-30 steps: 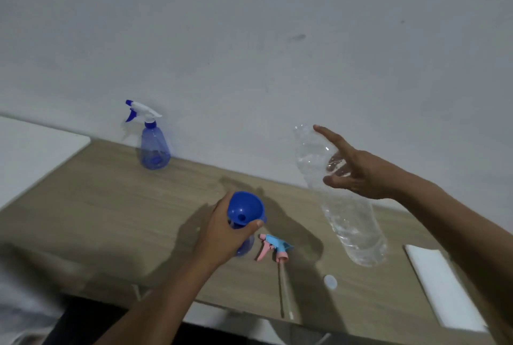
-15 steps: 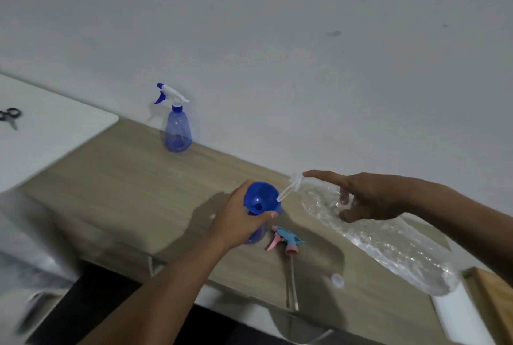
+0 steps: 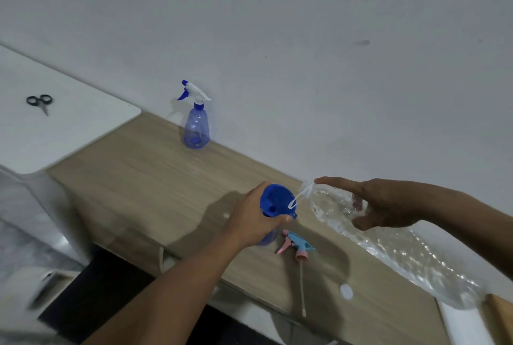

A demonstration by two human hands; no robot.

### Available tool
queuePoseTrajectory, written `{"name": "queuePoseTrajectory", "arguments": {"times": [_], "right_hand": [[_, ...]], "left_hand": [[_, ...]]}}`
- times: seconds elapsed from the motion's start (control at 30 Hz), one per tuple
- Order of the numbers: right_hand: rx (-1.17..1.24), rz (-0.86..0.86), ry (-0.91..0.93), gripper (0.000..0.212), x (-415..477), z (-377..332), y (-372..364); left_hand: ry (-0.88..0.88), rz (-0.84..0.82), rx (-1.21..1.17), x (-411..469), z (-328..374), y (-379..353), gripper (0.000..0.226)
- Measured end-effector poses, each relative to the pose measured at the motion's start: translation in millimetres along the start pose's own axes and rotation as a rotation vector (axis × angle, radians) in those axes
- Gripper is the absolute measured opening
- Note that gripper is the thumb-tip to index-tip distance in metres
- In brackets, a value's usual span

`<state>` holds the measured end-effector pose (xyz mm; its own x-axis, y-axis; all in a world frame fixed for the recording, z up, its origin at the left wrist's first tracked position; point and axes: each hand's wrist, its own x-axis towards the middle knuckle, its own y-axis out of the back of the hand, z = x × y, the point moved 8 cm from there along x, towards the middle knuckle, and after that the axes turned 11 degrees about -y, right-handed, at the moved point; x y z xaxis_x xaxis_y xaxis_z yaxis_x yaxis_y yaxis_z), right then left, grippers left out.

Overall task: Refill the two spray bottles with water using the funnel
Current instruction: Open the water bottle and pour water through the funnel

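Note:
My left hand grips a blue spray bottle with a blue funnel seated in its neck. My right hand holds a large clear water bottle tipped toward the funnel, and a thin stream of water runs from its mouth into the funnel. The bottle's pink and light-blue spray head with its dip tube lies on the wooden table just right of it. A second blue spray bottle with a white and blue trigger stands by the wall, far left.
A white bottle cap lies near the table's front edge. Black-handled scissors rest on a white surface at the left. A white pad and a wooden edge sit at the lower right.
My right hand tipped the water bottle from upright down to the funnel, and water now pours. The view has shifted rightward. My left hand kept holding the bottle and funnel.

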<state>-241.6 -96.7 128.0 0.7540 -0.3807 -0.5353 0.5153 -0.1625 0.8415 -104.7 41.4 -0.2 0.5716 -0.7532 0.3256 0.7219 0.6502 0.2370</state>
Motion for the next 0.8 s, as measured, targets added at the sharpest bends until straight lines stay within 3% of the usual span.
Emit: {"name": "queuePoseTrajectory", "arguments": {"times": [0.8], "right_hand": [[-0.072,-0.028,-0.020,0.096,6.0,-1.7,-0.8]], "left_hand": [[-0.029,-0.002,0.023,1.3,6.3,2.5,0.046]]}}
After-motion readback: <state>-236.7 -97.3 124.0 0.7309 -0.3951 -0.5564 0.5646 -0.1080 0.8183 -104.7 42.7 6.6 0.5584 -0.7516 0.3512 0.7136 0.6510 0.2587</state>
